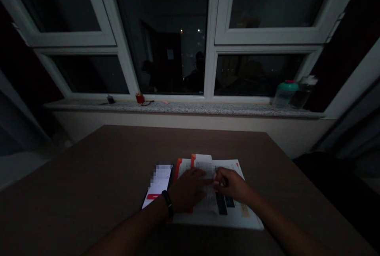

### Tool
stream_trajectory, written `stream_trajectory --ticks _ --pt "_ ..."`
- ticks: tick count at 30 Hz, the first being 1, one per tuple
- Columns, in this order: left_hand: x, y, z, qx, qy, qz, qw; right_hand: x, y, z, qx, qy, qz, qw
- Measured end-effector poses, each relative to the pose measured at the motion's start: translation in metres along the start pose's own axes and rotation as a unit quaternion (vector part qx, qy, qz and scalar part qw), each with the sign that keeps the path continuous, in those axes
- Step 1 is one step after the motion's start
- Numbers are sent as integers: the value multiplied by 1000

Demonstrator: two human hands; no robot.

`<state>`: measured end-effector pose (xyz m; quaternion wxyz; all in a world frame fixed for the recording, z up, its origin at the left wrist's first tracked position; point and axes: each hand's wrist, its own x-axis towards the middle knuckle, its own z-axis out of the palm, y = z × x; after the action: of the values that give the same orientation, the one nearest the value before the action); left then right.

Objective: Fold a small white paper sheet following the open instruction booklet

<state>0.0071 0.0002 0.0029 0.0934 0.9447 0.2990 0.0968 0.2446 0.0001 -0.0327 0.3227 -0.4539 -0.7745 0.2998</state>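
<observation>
A printed book or booklet with white pages and orange edge strips lies on the brown table. On top of it is a narrower printed leaf, orange at its upper left corner. My left hand, with a dark band at the wrist, rests on this leaf with its fingers spread. Just to its right, my right hand is closed, fingers curled in a pinch over the leaf's right side. Whatever those fingers hold, if anything, is too dark and small to name. Both hands cover part of the print.
A lit phone lies left of the book on the table. Behind, the stone windowsill bears a small red jar, a small dark bottle, a teal-lidded container and another clear container. The room is dim.
</observation>
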Motion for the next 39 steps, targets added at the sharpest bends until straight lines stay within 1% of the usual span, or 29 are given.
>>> stream_trajectory --ticks 3,5,8,14,16,18,23,27,30,34,39 --pt "0 0 0 -2 3 3 1000 1 3 1 -14 35 -9 999" --pt "-1 0 0 -5 9 4 1000 2 4 1 -16 40 -11 999" --pt "0 -1 1 -7 14 6 1000 2 3 0 -14 31 -20 999" --pt "0 -2 2 -6 14 4 1000 0 -6 -5 9 -9 -76 997" --pt "0 -2 2 -7 15 4 1000 0 -8 -6 18 -18 -79 997" --pt "0 -1 1 -6 13 4 1000 0 -8 -6 23 -13 -71 997" --pt "0 -2 0 -3 15 7 1000 4 1 -2 6 29 -29 999" --pt "0 -3 2 -5 13 7 1000 11 9 1 -29 71 -17 997" --pt "0 -3 1 -6 8 7 1000 14 10 3 -65 98 0 993" --pt "0 -3 1 -7 15 11 1000 16 9 5 -113 133 29 984" --pt "0 -3 1 -6 10 6 1000 19 13 7 -130 164 48 977"
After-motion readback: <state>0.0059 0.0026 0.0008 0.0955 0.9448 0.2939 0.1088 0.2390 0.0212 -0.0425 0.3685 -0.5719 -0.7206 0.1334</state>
